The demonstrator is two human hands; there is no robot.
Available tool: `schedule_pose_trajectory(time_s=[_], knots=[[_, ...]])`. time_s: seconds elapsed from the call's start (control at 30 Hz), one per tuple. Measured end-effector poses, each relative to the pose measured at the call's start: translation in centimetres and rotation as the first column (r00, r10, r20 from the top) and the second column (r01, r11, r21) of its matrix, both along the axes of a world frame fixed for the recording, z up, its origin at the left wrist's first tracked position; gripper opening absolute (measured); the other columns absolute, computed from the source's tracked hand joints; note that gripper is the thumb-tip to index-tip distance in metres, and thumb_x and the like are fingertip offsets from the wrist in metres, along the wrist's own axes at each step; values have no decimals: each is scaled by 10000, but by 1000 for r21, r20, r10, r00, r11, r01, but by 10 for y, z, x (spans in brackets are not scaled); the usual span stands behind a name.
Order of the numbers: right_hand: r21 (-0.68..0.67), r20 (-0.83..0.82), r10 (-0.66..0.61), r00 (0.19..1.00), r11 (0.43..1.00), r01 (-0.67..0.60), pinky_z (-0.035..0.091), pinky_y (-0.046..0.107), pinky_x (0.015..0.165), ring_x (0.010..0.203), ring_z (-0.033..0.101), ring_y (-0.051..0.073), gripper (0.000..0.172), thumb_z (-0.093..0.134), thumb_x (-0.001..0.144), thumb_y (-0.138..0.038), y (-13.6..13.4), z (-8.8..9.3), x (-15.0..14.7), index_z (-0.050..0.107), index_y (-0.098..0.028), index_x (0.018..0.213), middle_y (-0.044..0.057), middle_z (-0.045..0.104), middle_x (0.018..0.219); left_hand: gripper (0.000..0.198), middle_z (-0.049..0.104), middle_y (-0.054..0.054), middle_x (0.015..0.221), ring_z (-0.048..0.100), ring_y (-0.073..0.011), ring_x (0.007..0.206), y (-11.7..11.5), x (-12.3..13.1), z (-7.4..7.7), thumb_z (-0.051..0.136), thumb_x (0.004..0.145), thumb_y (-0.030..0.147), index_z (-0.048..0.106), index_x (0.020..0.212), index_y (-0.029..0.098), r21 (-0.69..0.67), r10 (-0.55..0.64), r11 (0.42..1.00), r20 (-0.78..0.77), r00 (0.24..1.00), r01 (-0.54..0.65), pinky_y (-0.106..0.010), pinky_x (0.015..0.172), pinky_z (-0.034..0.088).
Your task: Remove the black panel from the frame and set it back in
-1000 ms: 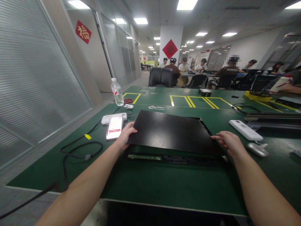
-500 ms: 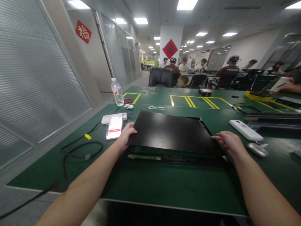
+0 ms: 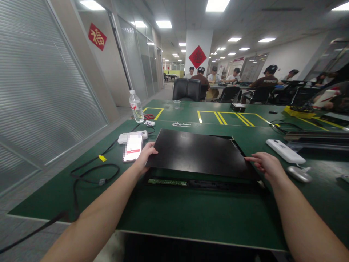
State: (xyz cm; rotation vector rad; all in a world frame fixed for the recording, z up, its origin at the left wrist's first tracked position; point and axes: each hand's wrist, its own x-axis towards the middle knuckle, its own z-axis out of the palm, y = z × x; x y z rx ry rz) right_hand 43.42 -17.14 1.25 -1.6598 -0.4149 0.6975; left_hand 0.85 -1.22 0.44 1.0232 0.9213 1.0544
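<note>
A thin, glossy black display panel (image 3: 195,153) lies at a slant over a dark frame, its front edge raised. Beneath that edge shows a narrow green circuit board (image 3: 167,182), set in the frame's dark lower strip (image 3: 218,185). My left hand (image 3: 147,154) is closed on the panel's left edge, thumb on top and the other fingers mostly hidden underneath. At the right edge, my right hand (image 3: 264,163) pinches the panel by its side, with the fingers curled.
Left of the panel lie a lit phone (image 3: 133,147), a white device (image 3: 124,137) and a black cable (image 3: 95,167). A water bottle (image 3: 136,106) stands behind them. A white power bank (image 3: 285,151) and a silver mouse-like object (image 3: 299,174) are at right. Several people sit farther back.
The panel's left edge has shifted very slightly to the left together with my left hand. My right hand looks almost still.
</note>
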Motion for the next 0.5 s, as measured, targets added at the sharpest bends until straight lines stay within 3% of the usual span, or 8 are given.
schedule_pose_trajectory(time_s=[0.5], knots=[[-12,2,35,999,999,-35,216,154,320,384,344,57,130,589,792,-127,1,-1,-1,491,-212,795,115,724,708,583,688,3,769,640,-198,652,-2,-1,8,703,507,172,606,1081,161,16,-10,1000,40,999,10,-280,575,481]])
